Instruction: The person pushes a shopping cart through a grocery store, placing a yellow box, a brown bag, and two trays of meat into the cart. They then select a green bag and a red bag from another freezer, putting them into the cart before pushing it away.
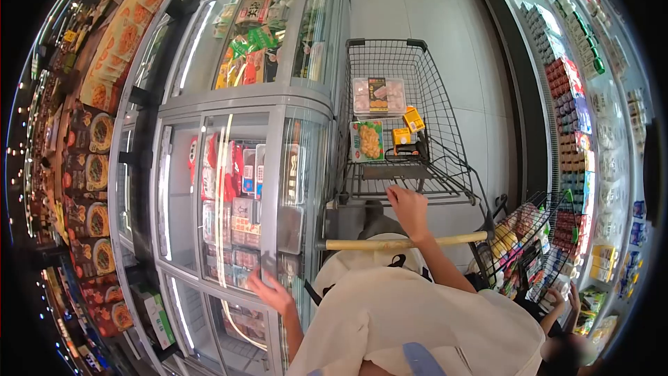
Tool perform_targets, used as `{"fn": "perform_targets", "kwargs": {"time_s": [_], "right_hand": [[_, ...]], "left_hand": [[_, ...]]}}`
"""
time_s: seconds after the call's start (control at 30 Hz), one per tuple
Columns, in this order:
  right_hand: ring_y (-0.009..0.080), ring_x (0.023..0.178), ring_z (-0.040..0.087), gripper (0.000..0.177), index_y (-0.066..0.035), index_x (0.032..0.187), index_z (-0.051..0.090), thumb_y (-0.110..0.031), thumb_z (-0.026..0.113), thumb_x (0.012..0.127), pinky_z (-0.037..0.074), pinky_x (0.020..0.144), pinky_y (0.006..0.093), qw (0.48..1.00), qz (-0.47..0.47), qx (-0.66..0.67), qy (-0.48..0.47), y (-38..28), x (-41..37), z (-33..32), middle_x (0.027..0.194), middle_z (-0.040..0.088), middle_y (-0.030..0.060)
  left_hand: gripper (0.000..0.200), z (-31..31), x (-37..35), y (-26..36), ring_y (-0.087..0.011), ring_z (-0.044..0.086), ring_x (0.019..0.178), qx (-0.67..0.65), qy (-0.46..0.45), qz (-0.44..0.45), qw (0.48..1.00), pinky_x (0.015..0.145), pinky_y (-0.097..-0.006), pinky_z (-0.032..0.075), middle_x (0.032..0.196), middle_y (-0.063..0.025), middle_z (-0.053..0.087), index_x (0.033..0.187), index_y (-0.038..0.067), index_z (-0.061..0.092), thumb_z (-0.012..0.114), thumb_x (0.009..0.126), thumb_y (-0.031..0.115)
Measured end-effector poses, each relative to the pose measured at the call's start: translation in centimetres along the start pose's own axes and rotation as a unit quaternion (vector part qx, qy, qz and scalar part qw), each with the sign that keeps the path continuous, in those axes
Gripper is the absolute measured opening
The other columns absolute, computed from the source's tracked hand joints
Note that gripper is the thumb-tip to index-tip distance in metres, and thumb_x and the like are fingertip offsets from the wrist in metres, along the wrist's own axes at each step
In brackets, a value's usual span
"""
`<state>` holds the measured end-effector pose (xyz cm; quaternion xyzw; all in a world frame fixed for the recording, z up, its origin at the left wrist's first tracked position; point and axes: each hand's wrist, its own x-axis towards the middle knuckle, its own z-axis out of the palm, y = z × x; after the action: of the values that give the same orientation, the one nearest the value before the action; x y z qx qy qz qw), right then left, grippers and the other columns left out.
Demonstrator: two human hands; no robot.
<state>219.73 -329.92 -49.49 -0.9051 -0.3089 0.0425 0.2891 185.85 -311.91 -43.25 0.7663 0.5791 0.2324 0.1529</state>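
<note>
Shows a glass-lidded freezer (243, 101) at left and a wire cart (386, 42) ahead, with the handle bar (362, 244) just behind the right hand (409, 209), bent onto the cart's back edge, grip unclear, and the left hand (273, 294) spread open, empty, close over the freezer glass.

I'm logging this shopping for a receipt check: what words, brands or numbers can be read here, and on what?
No text reads clearly enough to quote.
Clear plastic tray with dark label in the grey wire cart: print too small.
Green-edged pack of yellow pieces: blurred.
Small yellow cartons: blurred.
Red and white packs behind the freezer's glass door: blurred.
Red packs on the right-hand shelves: too small.
</note>
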Motion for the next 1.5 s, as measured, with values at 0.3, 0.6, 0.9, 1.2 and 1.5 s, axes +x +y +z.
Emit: {"fn": "perform_targets", "kwargs": {"time_s": [0.3,0.6,0.9,1.2,1.5], "right_hand": [[0.0304,0.057,0.066,0.021,-0.011,0.085,0.068,-0.027,0.07,0.097,0.05,0.052,0.0407,0.999,-0.038,-0.021,0.02,6.7,14.7,0.8,0.066,0.068,0.0072],[0.03,0.058,0.068,0.017,-0.012,0.088,0.073,-0.027,0.071,0.096,0.052,0.054,0.0412,0.998,-0.045,-0.035,-0.001,11.6,30.8,1.6,0.064,0.069,0.0047],[0.0342,0.109,0.066,0.029,-0.007,0.12,0.068,-0.018,0.073,0.094,0.051,0.093,0.0447,0.997,-0.078,0.025,0.0,14.2,44.4,-0.3,0.116,0.071,0.0136],[0.0337,0.122,0.058,0.033,-0.009,0.128,0.065,-0.018,0.068,0.096,0.048,0.101,0.0459,0.993,-0.075,-0.027,0.09,17.2,54.5,-0.8,0.131,0.063,0.0107],[0.0274,0.12,0.06,0.027,-0.014,0.121,0.069,-0.022,0.066,0.095,0.06,0.079,0.0444,0.994,-0.028,-0.059,0.089,21.4,68.8,-0.1,0.122,0.064,0.0036]], "left_hand": [[0.014,18.1,7.9,19.0,-0.0336,0.06,0.112,-0.097,-0.237,0.36,0.897,0.104,-0.049,0.044,0.113,-0.011,0.066,0.104,0.001,0.069,0.063,0.096,0.01],[0.016,29.7,16.7,27.8,-0.0275,0.064,0.093,-0.175,-0.133,0.368,0.904,0.103,-0.046,0.048,0.088,-0.0064,0.066,0.082,0.002,0.07,0.069,0.094,0.013],[0.024,39.4,27.1,36.1,-0.0272,0.064,0.095,-0.171,-0.144,0.39,0.894,0.104,-0.0465,0.047,0.08,-0.0082,0.064,0.074,0.002,0.07,0.071,0.093,0.016],[0.024,48.5,36.3,44.9,-0.0278,0.064,0.094,-0.168,-0.12,0.399,0.894,0.099,-0.0465,0.046,0.082,-0.0078,0.065,0.076,0.002,0.069,0.069,0.095,0.016],[0.023,56.7,44.1,54.2,-0.0282,0.063,0.097,-0.144,-0.145,0.401,0.893,0.094,-0.0463,0.044,0.081,-0.0078,0.064,0.075,0.003,0.069,0.072,0.093,0.017]]}}
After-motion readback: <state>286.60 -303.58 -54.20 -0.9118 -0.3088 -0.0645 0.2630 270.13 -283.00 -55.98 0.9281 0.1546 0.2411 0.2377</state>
